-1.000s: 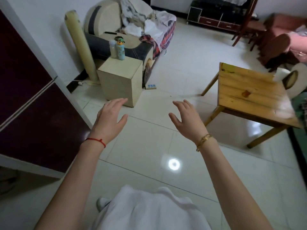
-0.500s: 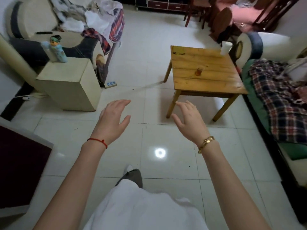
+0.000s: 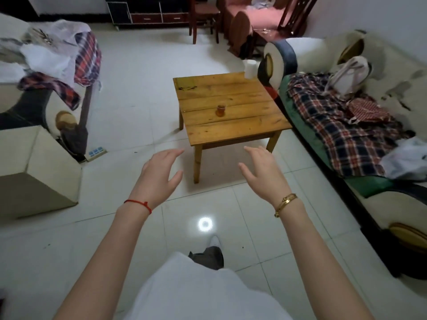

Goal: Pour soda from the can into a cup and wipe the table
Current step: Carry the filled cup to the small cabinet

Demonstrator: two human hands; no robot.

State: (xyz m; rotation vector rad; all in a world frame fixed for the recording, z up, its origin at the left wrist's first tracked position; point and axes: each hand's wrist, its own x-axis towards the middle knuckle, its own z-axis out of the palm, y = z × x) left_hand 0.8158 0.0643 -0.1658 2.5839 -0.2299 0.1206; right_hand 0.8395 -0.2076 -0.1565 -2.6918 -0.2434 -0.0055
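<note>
Wooden plank bench (image 3: 231, 125) stands on the white tiled floor (image 3: 138, 93), ahead of both hands. Small brown cup (image 3: 221, 110) sits upright near the bench centre, apart from everything else. White roll (image 3: 250, 68) stands at the far right corner of the bench, just beside the sofa (image 3: 374, 144) arm. No can identifiable. Left hand (image 3: 159, 179) raised in the air, fingers spread and relaxed, holding nothing; red string at the wrist. Right hand (image 3: 263, 174) likewise raised, fingers loosely extended, holding nothing; gold bracelet at the wrist.
</note>
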